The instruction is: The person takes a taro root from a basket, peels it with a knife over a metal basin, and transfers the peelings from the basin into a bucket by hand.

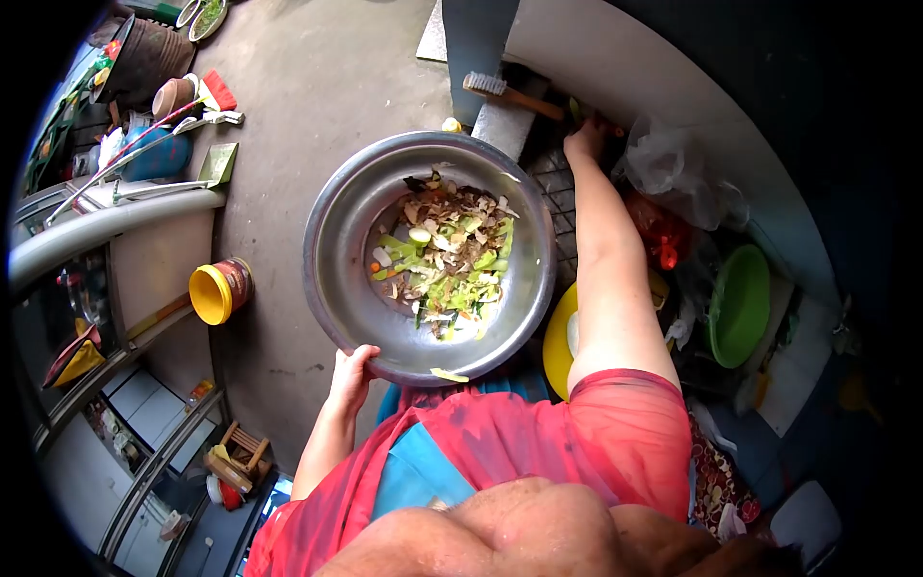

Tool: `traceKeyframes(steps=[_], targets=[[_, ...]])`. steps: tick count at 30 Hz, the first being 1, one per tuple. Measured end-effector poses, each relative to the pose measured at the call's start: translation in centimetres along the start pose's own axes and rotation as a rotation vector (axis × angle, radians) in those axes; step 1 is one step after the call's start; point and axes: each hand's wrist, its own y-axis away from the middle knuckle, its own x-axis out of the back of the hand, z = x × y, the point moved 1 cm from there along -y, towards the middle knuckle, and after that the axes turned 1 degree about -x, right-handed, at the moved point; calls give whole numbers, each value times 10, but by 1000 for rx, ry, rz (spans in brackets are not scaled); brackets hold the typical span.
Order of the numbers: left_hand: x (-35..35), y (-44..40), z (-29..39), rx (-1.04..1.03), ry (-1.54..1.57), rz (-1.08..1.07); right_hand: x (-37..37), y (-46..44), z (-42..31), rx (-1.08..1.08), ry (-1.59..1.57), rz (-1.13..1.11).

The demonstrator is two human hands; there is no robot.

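Note:
A wide metal basin [327,207] holds vegetable scraps [457,245]: green leaves, pale peelings and brown bits. My left hand [353,373] is closed on its near-left rim, thumb over the edge. One pale green strip [449,375] lies on the near rim. My right hand [584,142] reaches far out past the basin's right side, low among things by the wall. Its fingers are in shadow and mostly hidden, with a bit of green beside them. Close to it lie a wooden-handled brush [514,96] and a clear plastic bag [663,163].
Beneath my right arm is a yellow basin [558,341]. A red bag [659,231] and a green basin [738,306] stand to the right. On the left are a yellow bucket [213,294], a dustpan [219,164], a red broom [219,90] and pots [144,58].

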Motion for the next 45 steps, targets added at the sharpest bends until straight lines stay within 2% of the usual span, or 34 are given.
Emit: traceKeyframes(steps=[1,4,7,8,10,14,16,19,22,25,28,31,32,33,34,36,38,40,41,42,45], targets=[[-2,-2,3,7,-22,-13,2,-1,-3,35,-19,47],[-6,-5,9,8,-31,-19,3,-9,-5,37,-38,-88],[-3,-11,10,26,-67,-32,-5,-11,-10,119,-60,-72],[0,-12,11,22,-67,-29,-14,-13,-10,218,4,-17],[-2,-13,11,17,-70,-27,-5,-13,-27,127,57,-284],[2,-18,5,19,-72,-37,-11,-4,-23,254,65,-71],[-2,-14,10,0,-60,-26,-14,-9,-19,302,10,-46],[-5,-14,11,-33,-86,0,-7,-8,-22,210,53,-128],[-7,-8,18,-33,-134,13,7,3,-31,193,114,-119],[-8,-11,17,-32,-152,17,5,1,-27,288,218,-131],[-12,-7,24,-27,-187,9,-8,2,-14,333,243,-8],[-6,-8,24,-12,-211,10,28,39,-23,-9,-298,91],[-6,-9,21,-8,-212,7,52,66,-32,172,-524,254],[-10,-14,23,-20,-185,4,75,95,-41,202,-770,138],[-12,-13,24,-25,-159,7,107,135,-56,256,-889,20],[-14,-9,20,-27,-109,19,149,200,-70,464,-782,-310],[-3,-20,14,-17,-112,-24,163,220,-60,749,-494,-32],[0,-23,11,-15,-96,-44,147,201,-18,374,-675,-42],[-3,-20,12,-17,-85,-50,125,184,13,248,-501,14],[-8,-16,16,-16,-80,-58,109,173,38,334,-296,105],[-15,-9,20,-16,-97,-79,85,157,76,353,34,-58]])
